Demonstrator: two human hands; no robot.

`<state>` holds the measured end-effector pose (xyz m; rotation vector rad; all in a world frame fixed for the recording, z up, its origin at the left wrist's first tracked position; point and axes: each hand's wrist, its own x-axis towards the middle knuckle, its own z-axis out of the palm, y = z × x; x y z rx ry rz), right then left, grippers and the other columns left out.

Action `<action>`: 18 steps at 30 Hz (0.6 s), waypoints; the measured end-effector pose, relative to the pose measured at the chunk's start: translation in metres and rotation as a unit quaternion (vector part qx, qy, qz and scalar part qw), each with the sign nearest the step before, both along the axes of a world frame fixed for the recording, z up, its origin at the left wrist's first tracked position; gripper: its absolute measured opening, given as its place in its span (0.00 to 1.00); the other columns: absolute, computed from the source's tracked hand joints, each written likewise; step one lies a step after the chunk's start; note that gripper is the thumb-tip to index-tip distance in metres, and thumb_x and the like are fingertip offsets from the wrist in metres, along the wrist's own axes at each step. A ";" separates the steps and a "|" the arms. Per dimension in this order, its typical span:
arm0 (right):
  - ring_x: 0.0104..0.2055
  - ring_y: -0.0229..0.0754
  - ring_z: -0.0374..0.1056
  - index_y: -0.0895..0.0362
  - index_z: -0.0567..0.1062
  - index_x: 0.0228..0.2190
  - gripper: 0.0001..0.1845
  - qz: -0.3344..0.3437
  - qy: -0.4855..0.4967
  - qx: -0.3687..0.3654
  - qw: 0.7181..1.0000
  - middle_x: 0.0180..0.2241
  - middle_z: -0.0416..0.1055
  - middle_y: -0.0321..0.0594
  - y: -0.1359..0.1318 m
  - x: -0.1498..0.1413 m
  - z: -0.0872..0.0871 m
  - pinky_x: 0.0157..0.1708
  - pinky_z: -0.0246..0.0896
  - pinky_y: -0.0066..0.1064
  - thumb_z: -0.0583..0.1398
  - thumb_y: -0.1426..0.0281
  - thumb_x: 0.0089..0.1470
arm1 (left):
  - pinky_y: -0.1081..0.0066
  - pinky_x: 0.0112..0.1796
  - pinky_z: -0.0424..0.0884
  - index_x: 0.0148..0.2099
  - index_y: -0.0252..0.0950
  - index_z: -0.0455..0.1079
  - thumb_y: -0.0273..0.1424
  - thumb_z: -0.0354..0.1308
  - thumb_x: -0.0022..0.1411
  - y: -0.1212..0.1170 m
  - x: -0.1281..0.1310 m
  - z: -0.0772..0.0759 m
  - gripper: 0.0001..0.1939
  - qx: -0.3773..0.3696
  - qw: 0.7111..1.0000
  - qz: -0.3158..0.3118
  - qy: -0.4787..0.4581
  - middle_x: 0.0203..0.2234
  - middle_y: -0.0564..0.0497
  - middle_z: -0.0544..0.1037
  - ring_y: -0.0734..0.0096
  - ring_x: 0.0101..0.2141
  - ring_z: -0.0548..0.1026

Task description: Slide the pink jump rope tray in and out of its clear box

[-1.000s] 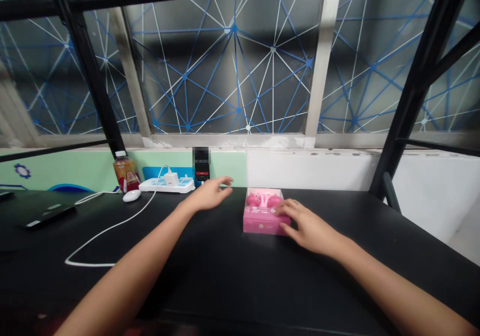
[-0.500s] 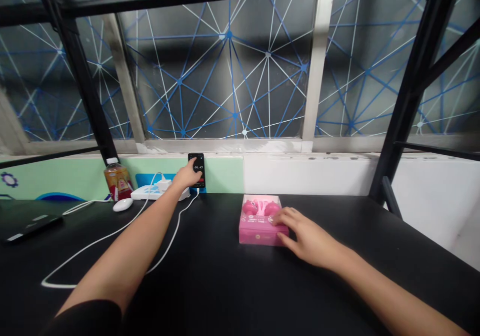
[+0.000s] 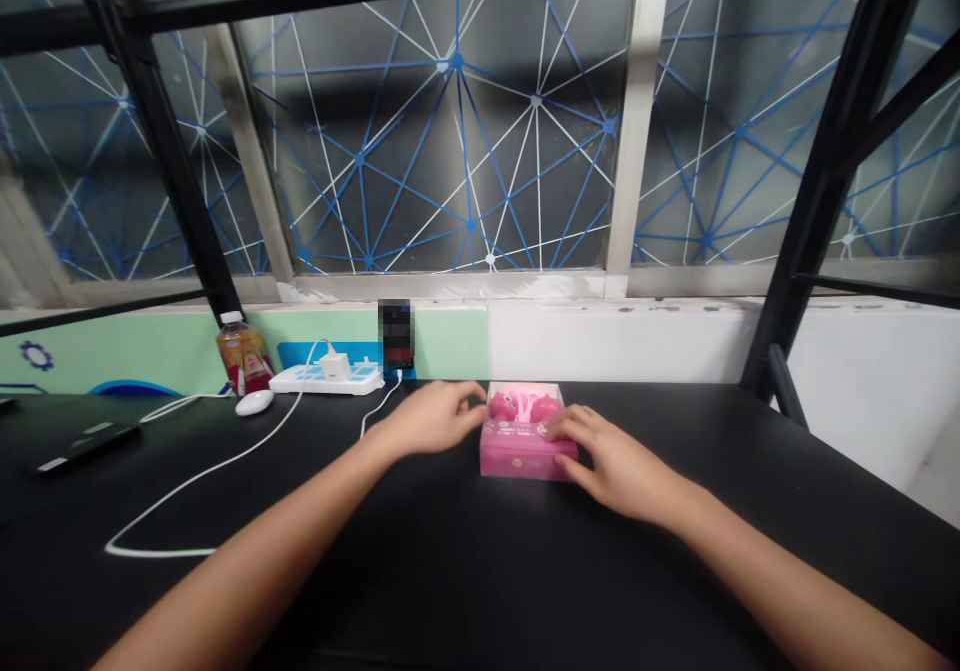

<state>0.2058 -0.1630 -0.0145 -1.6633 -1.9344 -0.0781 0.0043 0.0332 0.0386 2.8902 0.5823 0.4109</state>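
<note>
A pink box (image 3: 529,451) with a clear top window lies flat on the black table. Two rounded pink pieces (image 3: 523,408) show through that window, though I cannot make out what they are. My right hand (image 3: 611,456) grips the box's right side loosely, fingers over the top and thumb at the front right corner. At the opposite side is my left hand (image 3: 433,418), open, its fingertips close to the box's upper left edge; whether they touch it I cannot tell.
A phone (image 3: 396,336), its screen blurred out, leans on the wall on a white cable. Left of it are a white power strip (image 3: 352,383), a white mouse (image 3: 254,403), a drink bottle (image 3: 245,356) and a flat black device (image 3: 88,448). Black frame posts stand on both sides.
My left hand has left the phone screen and come down and right to the box's left side. My right hand stays at the box, which has hardly moved.
</note>
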 end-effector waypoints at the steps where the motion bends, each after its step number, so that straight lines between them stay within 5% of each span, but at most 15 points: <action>1: 0.50 0.47 0.63 0.52 0.70 0.44 0.12 0.001 0.002 0.001 1.000 0.47 0.67 0.43 -0.001 0.000 0.000 0.50 0.61 0.42 0.56 0.72 0.57 | 0.72 0.28 0.60 0.51 0.43 0.71 0.46 0.48 0.65 -0.016 -0.002 -0.004 0.20 0.008 1.000 -0.022 0.013 0.27 0.53 0.79 0.66 0.28 0.74; 5: 0.50 0.46 0.63 0.53 0.70 0.44 0.13 0.010 0.008 0.002 1.000 0.47 0.67 0.43 -0.004 0.000 0.000 0.51 0.60 0.42 0.56 0.73 0.57 | 0.71 0.29 0.60 0.57 0.45 0.66 0.47 0.48 0.65 -0.047 -0.008 -0.019 0.22 0.010 1.000 -0.020 0.015 0.29 0.52 0.79 0.64 0.29 0.75; 18: 0.48 0.44 0.63 0.53 0.71 0.42 0.18 -0.004 0.034 0.014 0.999 0.45 0.66 0.41 -0.003 -0.016 -0.003 0.50 0.60 0.40 0.56 0.81 0.50 | 0.74 0.26 0.57 0.51 0.40 0.68 0.43 0.52 0.64 -0.036 -0.015 -0.040 0.18 -0.129 0.989 -0.038 -0.068 0.21 0.57 0.68 0.72 0.24 0.69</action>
